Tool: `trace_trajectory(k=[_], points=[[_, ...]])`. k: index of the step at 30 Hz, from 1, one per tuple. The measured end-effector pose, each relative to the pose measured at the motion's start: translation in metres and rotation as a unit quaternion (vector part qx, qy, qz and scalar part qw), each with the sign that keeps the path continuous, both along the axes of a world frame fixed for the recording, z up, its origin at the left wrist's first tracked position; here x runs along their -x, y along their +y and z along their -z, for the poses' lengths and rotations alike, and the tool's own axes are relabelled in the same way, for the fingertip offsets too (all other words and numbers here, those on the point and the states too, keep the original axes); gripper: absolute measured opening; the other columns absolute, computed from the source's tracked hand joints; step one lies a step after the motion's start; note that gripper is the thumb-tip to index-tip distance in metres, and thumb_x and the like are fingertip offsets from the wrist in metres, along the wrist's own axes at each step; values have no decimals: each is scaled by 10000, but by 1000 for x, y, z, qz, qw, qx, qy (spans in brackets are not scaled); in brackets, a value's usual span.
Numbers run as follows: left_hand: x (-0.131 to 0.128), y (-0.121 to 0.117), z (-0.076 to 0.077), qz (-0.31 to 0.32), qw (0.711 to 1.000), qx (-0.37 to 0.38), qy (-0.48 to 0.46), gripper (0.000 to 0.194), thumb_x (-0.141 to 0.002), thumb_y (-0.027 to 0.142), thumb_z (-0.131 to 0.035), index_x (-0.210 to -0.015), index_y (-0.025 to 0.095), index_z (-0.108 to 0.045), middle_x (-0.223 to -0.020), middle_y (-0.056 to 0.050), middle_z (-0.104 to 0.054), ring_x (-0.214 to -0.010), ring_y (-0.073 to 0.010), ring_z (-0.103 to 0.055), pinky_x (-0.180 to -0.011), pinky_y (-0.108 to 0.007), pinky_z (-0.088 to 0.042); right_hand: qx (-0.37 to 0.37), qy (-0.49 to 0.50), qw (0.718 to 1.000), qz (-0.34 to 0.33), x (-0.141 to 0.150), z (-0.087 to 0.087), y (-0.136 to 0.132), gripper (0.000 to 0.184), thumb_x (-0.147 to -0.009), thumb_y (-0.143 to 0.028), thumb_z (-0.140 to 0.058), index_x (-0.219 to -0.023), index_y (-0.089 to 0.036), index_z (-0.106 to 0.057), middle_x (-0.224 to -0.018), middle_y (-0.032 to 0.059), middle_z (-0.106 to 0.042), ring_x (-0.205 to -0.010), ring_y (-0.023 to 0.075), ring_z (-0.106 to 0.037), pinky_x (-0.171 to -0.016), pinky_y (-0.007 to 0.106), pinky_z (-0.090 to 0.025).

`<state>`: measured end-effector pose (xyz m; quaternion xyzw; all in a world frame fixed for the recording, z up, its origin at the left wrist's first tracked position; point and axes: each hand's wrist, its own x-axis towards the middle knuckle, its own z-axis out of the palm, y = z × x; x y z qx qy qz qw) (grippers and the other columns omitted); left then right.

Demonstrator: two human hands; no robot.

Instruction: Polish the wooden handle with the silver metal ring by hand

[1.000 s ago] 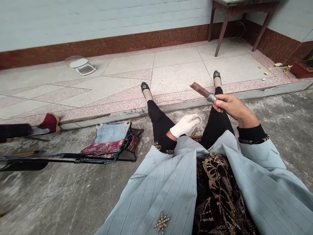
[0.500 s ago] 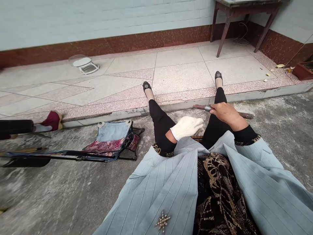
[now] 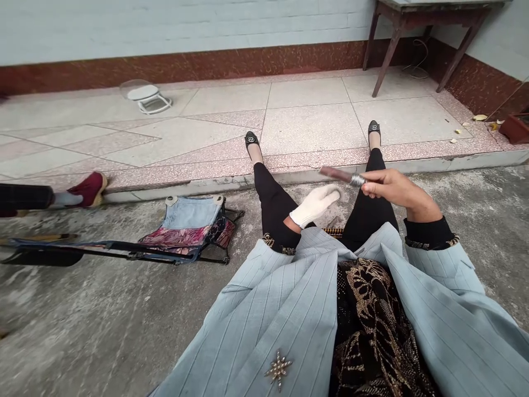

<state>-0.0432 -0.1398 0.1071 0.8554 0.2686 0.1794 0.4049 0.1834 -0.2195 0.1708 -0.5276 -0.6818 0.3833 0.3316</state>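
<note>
My right hand, bare, is closed around a wire-bound stick. Its reddish-brown, flattish end points left, and silvery wire is coiled around it just ahead of my fingers. The other end is hidden by my hand. My left hand wears a white knitted glove and is just below and left of the stick, apart from it. Its fingers are curled and closed, slightly blurred at the tips; whether anything is in them cannot be made out. Both hands are above my spread knees.
A low folding chair with blue and floral cloth lies at left. Beyond it is another person's red shoe. A tiled step runs ahead, bearing a small white stool, a wooden table and a planter.
My right hand has turned and shifted slightly right, raising the stick's reddish end; its rear end no longer shows. My gloved left hand has moved up slightly. The view has tilted a little.
</note>
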Motion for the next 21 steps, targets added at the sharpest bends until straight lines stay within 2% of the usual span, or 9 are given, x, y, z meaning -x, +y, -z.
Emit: trace_trajectory(k=[3, 6, 9, 13, 15, 17, 19, 21], points=[[5, -12, 4, 69, 997, 27, 23, 350, -973, 374, -375, -950, 165, -655, -880, -12, -657, -752, -132, -567, -741, -247, -446, -27, 26, 997, 70, -2, 5, 4, 317, -867, -412, -584, -986, -155, -726, -721, 16, -582, -607, 125, -483, -588, 266, -386], [11, -17, 3, 102, 994, -3, 37, 317, -978, 342, -381, -954, 177, -650, -883, -3, -663, -797, -137, -589, -776, -245, -442, -55, -33, 990, 124, -3, 12, 9, 310, -873, -403, -572, -967, -150, -723, -707, 17, -581, -619, 139, -499, -609, 274, -380], [16, -16, 2, 85, 989, -102, 69, 308, -988, 344, -390, -985, 183, -652, -863, -9, -667, -781, -144, -597, -754, -247, -428, -68, -145, 975, 152, -2, 17, 11, 335, -893, -402, -547, -1030, -160, -734, -716, 28, -613, -660, 170, -529, -624, 283, -358], [23, -13, -5, 40, 956, -256, 140, 314, -994, 344, -392, -992, 193, -668, -863, -38, -688, -772, -167, -618, -698, -262, -405, -45, -303, 942, 140, 2, 18, 12, 335, -920, -388, -522, -1096, -201, -738, -838, 75, -694, -742, 211, -574, -639, 294, -339], [25, -10, -11, 36, 939, -302, 160, 300, -988, 323, -404, -993, 198, -676, -868, -46, -696, -775, -169, -626, -679, -259, -399, -12, -361, 927, 101, 5, 16, 12, 308, -919, -370, -532, -1076, -213, -746, -881, 94, -711, -770, 217, -589, -649, 295, -344], [26, -5, -18, 39, 935, -314, 161, 286, -980, 304, -419, -999, 201, -685, -872, -46, -701, -781, -165, -630, -682, -254, -405, 42, -381, 923, 14, 8, 14, 11, 263, -905, -338, -556, -1004, -205, -760, -841, 86, -707, -747, 201, -588, -649, 289, -350], [26, 1, -24, 40, 944, -294, 143, 286, -975, 297, -424, -1008, 202, -692, -890, -41, -706, -802, -162, -634, -712, -254, -422, 102, -335, 930, -115, 10, 10, 9, 244, -898, -319, -565, -952, -192, -766, -754, 50, -678, -693, 170, -572, -636, 276, -357], [23, 6, -25, 56, 965, -235, 103, 284, -971, 289, -428, -1013, 196, -693, -920, -31, -708, -835, -155, -635, -760, -255, -439, 139, -234, 933, -234, 10, 5, 5, 273, -899, -345, -568, -1003, -188, -766, -733, 15, -659, -673, 148, -557, -632, 262, -374]])
